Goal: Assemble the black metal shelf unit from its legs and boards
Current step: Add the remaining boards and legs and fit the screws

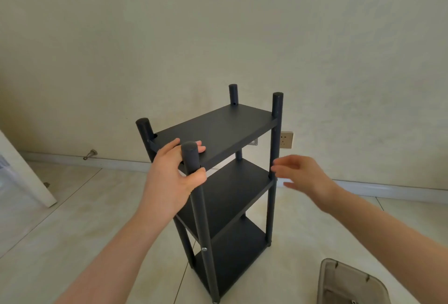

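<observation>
You're in a plain room of a home. Cream wall [218,25], white baseboard [400,188] along its foot, glossy beige floor tiles [72,219]. Wall socket [286,139] set low; metal door stop [90,154] by the baseboard; white door [24,172] at left. Grey plastic bin [349,284] on the floor.

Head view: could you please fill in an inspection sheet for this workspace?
Surface: tiled floor; the shelf stands upright on it.
Job's things: shelf with three boards on four legs; a screw shows in the near leg.
Clutter: grey tub on the floor, lower right.
Hands: left hand grips the near leg at the top board; right hand is open beside the right leg, contact unclear.
Cables: nothing seen.
Surroundings: wall, socket, door stop, white panel at left.
</observation>
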The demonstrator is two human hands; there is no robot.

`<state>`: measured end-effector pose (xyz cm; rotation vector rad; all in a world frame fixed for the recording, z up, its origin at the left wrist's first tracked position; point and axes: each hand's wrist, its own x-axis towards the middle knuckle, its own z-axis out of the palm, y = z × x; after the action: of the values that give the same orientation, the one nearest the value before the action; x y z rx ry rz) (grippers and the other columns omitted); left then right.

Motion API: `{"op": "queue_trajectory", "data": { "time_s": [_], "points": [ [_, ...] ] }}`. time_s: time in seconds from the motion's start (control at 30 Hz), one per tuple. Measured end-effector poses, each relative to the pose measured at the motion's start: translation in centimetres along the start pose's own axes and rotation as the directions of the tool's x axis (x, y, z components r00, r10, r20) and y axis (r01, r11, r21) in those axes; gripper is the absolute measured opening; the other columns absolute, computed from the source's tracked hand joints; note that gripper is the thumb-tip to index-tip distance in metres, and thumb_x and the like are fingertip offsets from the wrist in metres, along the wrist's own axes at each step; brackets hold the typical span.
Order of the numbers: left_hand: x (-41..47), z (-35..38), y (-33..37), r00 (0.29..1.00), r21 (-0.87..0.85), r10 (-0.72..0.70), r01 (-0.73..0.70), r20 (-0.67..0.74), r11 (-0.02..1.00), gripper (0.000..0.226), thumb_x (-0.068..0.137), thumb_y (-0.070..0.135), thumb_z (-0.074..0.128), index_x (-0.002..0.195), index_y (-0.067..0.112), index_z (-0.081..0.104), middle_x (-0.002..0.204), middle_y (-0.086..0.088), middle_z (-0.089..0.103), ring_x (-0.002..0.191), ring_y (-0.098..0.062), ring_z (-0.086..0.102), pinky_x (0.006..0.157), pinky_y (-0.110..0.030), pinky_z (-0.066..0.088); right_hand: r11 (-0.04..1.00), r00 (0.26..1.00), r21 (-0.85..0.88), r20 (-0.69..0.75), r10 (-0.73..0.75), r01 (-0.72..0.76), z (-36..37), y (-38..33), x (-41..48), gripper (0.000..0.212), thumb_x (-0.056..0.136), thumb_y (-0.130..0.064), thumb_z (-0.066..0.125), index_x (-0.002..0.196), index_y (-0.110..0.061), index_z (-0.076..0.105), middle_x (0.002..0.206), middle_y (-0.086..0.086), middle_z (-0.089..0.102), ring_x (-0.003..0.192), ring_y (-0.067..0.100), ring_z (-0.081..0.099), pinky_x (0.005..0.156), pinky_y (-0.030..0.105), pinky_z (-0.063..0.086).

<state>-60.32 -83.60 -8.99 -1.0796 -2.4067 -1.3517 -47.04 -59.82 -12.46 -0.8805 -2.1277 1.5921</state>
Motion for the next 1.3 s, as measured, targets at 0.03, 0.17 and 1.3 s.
{"op": "queue_trajectory", "data": {
  "time_s": [0.03, 0.17, 1.3],
  "points": [
    [-0.1, -0.2, -0.1, 1.0, 0.005, 0.007, -0.007, 0.009, 1.0, 0.039, 0.083, 0.007, 0.073, 0.112, 0.032, 0.07, 0.125, 0.028, 0.059, 0.138, 0.0, 0.034, 0.099, -0.008, 0.025, 1.0, 0.999, 0.0, -0.031, 0.011, -0.011, -0.6, 0.2, 0.5, 0.017, 0.095, -0.017, 0.064, 0.112, -0.016, 0.064, 0.115, 0.006, 0.067, 0.106, 0.021, 0.063, 0.097, 0.04, 0.052],
    [-0.5, -1.7, -0.3, 0.997, 0.0, 0.034, -0.034, 0.066, 0.999, 0.046, 0.083, 0.003, 0.074, 0.106, 0.042, 0.065, 0.119, 0.039, 0.055, 0.134, 0.006, 0.035, 0.098, -0.003, 0.023, 1.0, 0.994, -0.022, -0.103, 0.018, -0.021, -2.0, 0.4, 1.8, 0.039, 0.096, -0.022, 0.061, 0.133, -0.014, 0.05, 0.128, 0.01, 0.06, 0.112, 0.028, 0.059, 0.099, 0.044, 0.05],
    [1.5, -0.5, -3.7, 0.882, -0.179, -0.351, 0.308, -0.316, 0.934, 0.029, 0.087, 0.034, 0.077, 0.113, 0.022, 0.072, 0.095, 0.014, 0.067, 0.089, -0.013, 0.069, 0.08, -0.023, 0.051, 0.987, 0.98, -0.073, -0.128, -0.152, 0.144, -3.5, 1.6, -2.2, 0.019, 0.091, -0.011, 0.067, 0.108, -0.017, 0.06, 0.106, 0.0, 0.069, 0.099, 0.016, 0.066, 0.08, 0.043, 0.061]
  ]
}}
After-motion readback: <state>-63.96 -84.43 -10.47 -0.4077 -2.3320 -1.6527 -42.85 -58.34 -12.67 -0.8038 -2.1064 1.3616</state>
